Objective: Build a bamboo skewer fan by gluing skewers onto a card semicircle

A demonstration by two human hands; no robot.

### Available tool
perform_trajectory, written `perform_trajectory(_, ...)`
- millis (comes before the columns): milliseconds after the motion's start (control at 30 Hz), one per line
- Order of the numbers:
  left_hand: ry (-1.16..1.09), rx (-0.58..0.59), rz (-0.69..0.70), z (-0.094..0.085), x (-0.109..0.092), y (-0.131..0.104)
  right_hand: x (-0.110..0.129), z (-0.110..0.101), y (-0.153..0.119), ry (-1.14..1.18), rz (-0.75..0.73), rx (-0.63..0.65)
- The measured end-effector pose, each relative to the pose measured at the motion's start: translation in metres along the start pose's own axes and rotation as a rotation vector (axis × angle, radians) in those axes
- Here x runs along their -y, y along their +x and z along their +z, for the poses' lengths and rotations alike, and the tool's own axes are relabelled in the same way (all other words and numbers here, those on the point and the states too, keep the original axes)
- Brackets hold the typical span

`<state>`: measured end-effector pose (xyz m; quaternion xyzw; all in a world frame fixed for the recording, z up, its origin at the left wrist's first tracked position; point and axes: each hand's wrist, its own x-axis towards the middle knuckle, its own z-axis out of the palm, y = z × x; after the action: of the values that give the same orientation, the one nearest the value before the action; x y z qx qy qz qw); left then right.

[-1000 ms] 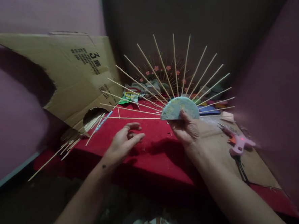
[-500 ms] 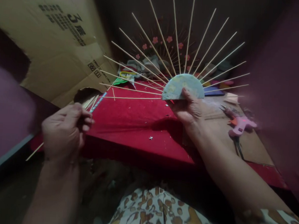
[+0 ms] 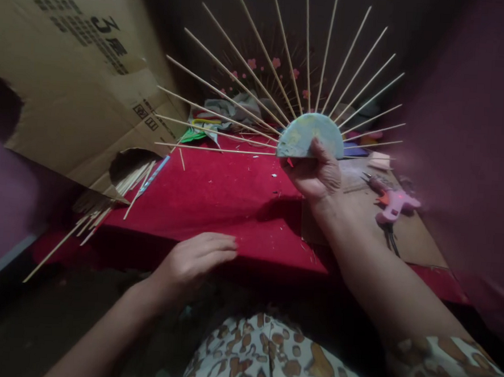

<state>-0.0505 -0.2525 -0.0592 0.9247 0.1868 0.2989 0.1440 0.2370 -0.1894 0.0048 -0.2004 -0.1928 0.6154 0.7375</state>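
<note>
My right hand [image 3: 315, 172] grips a pale blue-green half-disc [image 3: 306, 136] by its flat lower edge, thumb on the front face. Thin wooden sticks [image 3: 242, 134] fan out from its curved rim, held up over the red-covered table [image 3: 217, 192]. Palm down at the table's front edge, my left hand [image 3: 203, 256] has its fingers stretched out, with nothing seen in it. A bundle of loose sticks [image 3: 128, 184] lies to the left, partly in a hole in the cardboard.
A large cardboard sheet [image 3: 78, 92] leans at the left. On the right, a pink glue gun [image 3: 394, 203] rests on a brown board [image 3: 419, 238]. A fan-shaped piece with pink flowers [image 3: 277, 62], cloths and a green item [image 3: 194, 135] are at the back.
My left hand has left the stick bundle and moved right to the table's front edge, its fingers now extended. My right hand still holds the half-disc, shifted slightly in view.
</note>
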Motion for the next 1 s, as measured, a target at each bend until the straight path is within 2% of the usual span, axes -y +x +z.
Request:
perform_trajectory(33,0.049,-0.052,-0.041,-0.013,0.001,-0.012,0.001,0.001,0.0,-0.008,-0.006,-0.002)
perform_trajectory(133,0.324,-0.088,-0.328,-0.047,0.002,-0.029,0.007,0.007,0.0,-0.016,-0.032,0.0)
perform_trajectory(233,0.44,-0.208,-0.488,-0.056,0.0,-0.008,0.014,0.015,0.0,-0.005,-0.071,0.014)
perform_trajectory(267,0.39,-0.202,-0.475,-0.053,0.001,0.008,0.016,0.018,0.0,-0.005,-0.082,0.023)
perform_trajectory(333,0.257,-0.062,-0.404,-0.039,0.007,0.049,0.019,0.024,0.0,-0.012,-0.095,0.037)
perform_trajectory(500,0.234,0.214,-0.292,0.015,0.049,0.164,0.023,0.028,-0.002,-0.043,-0.073,0.037)
perform_trajectory(567,0.216,0.277,-0.252,0.035,0.063,0.191,0.023,0.022,-0.002,-0.043,-0.068,0.037)
perform_trajectory(633,0.196,0.33,-0.232,0.049,0.068,0.198,0.023,0.014,0.0,-0.03,-0.066,0.029)
perform_trajectory(733,0.103,0.408,-0.155,0.048,0.058,0.175,0.022,0.004,0.002,0.0,-0.044,0.023)
perform_trajectory(767,0.039,0.443,-0.103,0.043,0.052,0.16,0.021,0.002,0.002,0.005,-0.033,0.028)
perform_trajectory(867,-0.081,0.455,-0.005,0.02,0.033,0.106,0.019,0.0,0.002,0.0,-0.02,0.043)
perform_trajectory(933,-0.125,0.4,0.029,0.005,0.021,0.061,0.017,0.0,0.001,0.001,-0.012,0.043)
perform_trajectory(1000,-0.055,0.212,0.021,-0.009,0.012,0.012,0.017,0.0,0.0,0.006,-0.001,0.036)
